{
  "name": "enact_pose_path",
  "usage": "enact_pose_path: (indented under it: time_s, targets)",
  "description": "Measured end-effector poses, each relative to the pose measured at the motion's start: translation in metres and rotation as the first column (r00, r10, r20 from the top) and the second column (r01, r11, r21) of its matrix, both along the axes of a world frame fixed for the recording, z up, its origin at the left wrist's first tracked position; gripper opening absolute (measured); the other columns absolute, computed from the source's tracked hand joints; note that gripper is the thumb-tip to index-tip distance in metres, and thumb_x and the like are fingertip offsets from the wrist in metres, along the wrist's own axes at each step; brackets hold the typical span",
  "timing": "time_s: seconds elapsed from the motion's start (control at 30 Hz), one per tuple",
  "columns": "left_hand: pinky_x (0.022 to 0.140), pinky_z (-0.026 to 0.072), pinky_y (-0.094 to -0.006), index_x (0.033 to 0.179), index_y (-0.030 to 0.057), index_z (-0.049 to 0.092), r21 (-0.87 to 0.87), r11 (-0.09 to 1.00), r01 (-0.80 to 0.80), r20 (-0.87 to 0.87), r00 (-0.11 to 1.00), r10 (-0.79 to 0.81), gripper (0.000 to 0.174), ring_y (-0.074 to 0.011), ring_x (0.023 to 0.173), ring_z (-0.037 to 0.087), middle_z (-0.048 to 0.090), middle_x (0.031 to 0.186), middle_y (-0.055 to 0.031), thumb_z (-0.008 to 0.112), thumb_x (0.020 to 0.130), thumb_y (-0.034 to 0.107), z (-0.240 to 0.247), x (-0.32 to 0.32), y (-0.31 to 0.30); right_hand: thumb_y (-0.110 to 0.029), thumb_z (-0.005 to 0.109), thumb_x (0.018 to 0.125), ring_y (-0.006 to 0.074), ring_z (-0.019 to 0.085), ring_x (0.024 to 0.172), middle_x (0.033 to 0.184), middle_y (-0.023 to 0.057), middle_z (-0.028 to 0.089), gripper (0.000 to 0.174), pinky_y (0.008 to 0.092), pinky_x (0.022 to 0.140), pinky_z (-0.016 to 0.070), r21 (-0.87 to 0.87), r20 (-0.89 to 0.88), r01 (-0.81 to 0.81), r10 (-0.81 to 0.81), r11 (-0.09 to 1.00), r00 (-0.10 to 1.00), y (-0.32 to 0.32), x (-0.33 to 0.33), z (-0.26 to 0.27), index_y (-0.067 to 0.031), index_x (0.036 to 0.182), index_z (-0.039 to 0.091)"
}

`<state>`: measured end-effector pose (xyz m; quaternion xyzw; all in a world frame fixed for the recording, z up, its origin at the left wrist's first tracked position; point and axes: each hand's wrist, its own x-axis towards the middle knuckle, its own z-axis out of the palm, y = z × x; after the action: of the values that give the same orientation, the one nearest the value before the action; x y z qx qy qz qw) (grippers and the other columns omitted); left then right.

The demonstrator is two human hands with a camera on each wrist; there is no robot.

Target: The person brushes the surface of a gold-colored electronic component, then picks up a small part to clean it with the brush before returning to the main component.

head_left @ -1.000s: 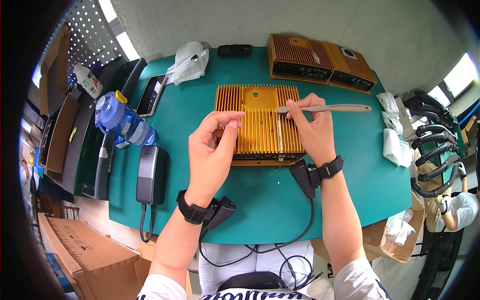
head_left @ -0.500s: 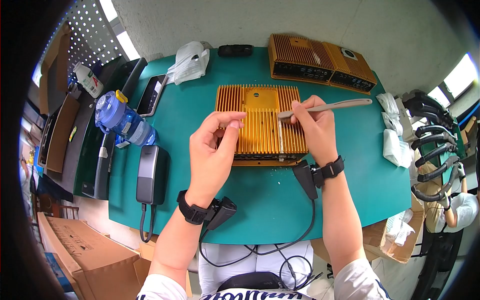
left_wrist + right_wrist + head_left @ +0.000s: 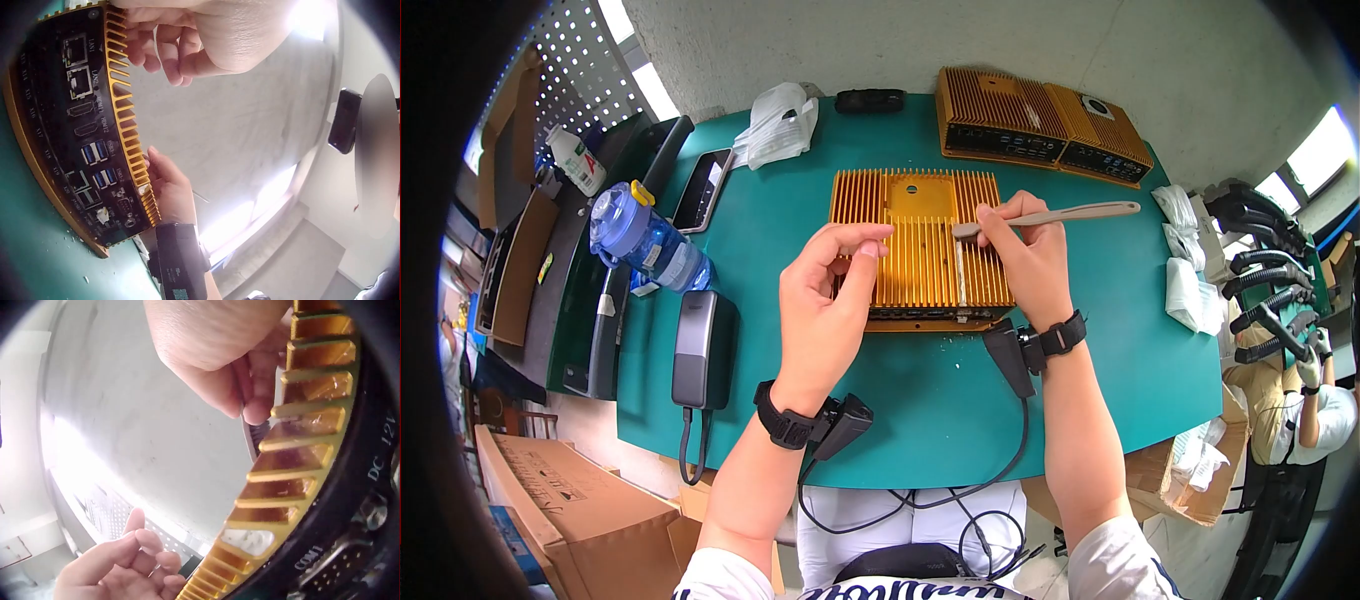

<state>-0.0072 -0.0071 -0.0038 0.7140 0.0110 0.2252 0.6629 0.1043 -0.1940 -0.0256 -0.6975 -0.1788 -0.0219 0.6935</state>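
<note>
In the head view a gold finned metal computer case lies on the green table. My right hand pinches a grey-handled brush, its head down at the fins; dark bristles show in the right wrist view. White material fills one groove below the brush head, and a white lump sits at that groove's end. Over the case's left part hovers my left hand, fingers loosely bent, holding nothing. Ports such as the LAN sockets line the case's black front panel.
White crumbs lie before the case. Two similar gold cases stand at the back right. Along the left are a phone, a blue water bottle and a power bank. Wrist-camera cables hang over the front edge.
The right hand and brush shift slightly right, then back left, with the brush head staying by the white-filled groove. The left hand stays nearly still.
</note>
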Motion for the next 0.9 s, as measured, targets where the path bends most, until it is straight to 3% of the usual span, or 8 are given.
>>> enact_pose_path:
  time_s: [0.33,0.9]
  targets:
    - [0.086,0.0445,-0.0208,0.11,-0.0034,0.067,-0.002,1.0,-0.002,-0.012,1.0,0.002,0.017,-0.0064,0.093,0.058,0.063,0.099,0.0,0.057,0.098,0.004,0.0012,-0.0002,-0.0009,-0.012,0.069,0.092,0.0131,0.057,0.075,0.08,0.0055,0.055,0.023,0.0306,0.076,0.0463,-0.079,0.12,0.051,-0.042,0.996,0.992,0.0006,-0.0002,-0.0016,-0.0007,0.076,0.057]
    - [0.085,0.0444,-0.0206,0.11,-0.0028,0.067,0.015,1.0,-0.001,-0.001,1.0,0.001,0.017,-0.0063,0.093,0.058,0.062,0.097,0.0,0.056,0.099,0.004,0.0011,0.0001,0.0001,-0.015,0.069,0.092,0.0127,0.057,0.075,0.082,0.0053,0.055,0.026,0.0293,0.075,0.046,-0.111,0.136,0.071,-0.056,0.991,0.989,0.0009,-0.0008,0.0006,-0.0012,0.075,0.056]
